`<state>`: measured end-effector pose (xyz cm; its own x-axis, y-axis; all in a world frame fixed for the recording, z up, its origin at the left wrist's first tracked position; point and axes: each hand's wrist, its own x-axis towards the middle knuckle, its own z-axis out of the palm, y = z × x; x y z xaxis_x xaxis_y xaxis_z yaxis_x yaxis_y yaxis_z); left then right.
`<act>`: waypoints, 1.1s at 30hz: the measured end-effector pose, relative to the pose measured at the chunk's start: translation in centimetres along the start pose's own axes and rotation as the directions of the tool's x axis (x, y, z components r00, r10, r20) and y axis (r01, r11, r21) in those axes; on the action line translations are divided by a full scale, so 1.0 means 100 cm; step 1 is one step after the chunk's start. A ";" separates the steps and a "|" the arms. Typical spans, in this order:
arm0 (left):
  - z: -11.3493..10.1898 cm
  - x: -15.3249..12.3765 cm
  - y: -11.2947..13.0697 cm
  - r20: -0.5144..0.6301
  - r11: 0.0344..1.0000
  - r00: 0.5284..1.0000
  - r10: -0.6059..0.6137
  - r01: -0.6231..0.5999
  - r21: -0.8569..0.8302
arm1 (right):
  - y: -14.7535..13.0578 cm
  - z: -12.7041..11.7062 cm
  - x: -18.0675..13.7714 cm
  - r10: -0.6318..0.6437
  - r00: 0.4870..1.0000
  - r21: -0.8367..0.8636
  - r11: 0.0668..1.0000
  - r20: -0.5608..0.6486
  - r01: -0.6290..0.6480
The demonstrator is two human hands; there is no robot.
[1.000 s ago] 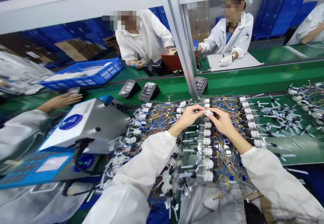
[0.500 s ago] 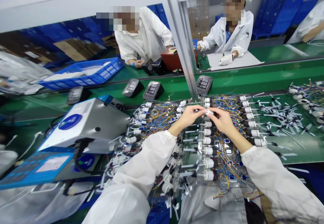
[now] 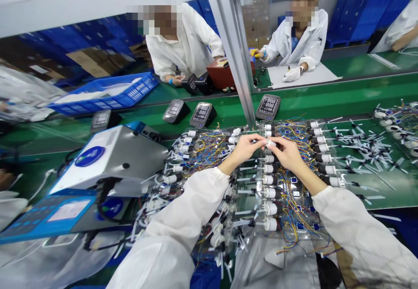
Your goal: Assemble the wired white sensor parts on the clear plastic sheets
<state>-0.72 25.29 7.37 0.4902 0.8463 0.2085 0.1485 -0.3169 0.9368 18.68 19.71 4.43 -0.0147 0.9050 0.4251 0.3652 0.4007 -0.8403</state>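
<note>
A: How is the grip set?
B: The grip is closed at the fingertips of both hands: a small white part (image 3: 269, 142) is pinched between the left hand (image 3: 245, 147) and the right hand (image 3: 289, 153).
A: Where is the part located?
B: It is held over the far portion of a row of white cylinders (image 3: 270, 193). Contact with the row cannot be told.
A: Which step is in hand?
B: Two-handed handling of the part, as judged; finer detail is covered by the fingers. A steady fingertip hold is considered to be called for.
A: What lies around?
B: Coloured wires (image 3: 289, 204) are spread beneath the right hand and could be snagged. White strips (image 3: 369, 149) are scattered on the bench (image 3: 362, 193) at right. A boxy machine (image 3: 140, 149) is placed at left. Beyond the hands, forward reach may be limited by a metal post (image 3: 235, 54) and display units (image 3: 269, 107).
</note>
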 end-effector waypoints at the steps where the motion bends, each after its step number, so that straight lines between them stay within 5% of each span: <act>1: 0.000 0.000 -0.001 0.001 1.000 1.000 0.007 -0.007 0.006 | 0.000 0.000 0.000 -0.002 1.000 -0.003 1.000 -0.001 0.002; 15: -0.001 0.000 -0.010 0.045 0.967 0.988 0.148 -0.154 0.202 | 0.007 0.000 -0.003 -0.091 0.995 -0.143 0.985 0.037 0.096; 20: -0.001 0.001 -0.015 -0.038 0.951 0.968 0.247 -0.235 0.200 | 0.007 -0.001 -0.001 -0.094 0.996 -0.121 0.988 0.004 0.093; 33: -0.005 -0.005 -0.012 -0.038 0.960 0.985 0.171 -0.158 0.229 | 0.005 -0.001 -0.003 -0.013 0.998 -0.026 1.000 0.061 0.014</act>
<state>-1.56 25.50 6.26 0.4753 0.7955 0.3759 0.2623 -0.5360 0.8025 19.02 19.67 3.92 -0.0764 0.9069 0.4145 0.3890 0.4098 -0.8250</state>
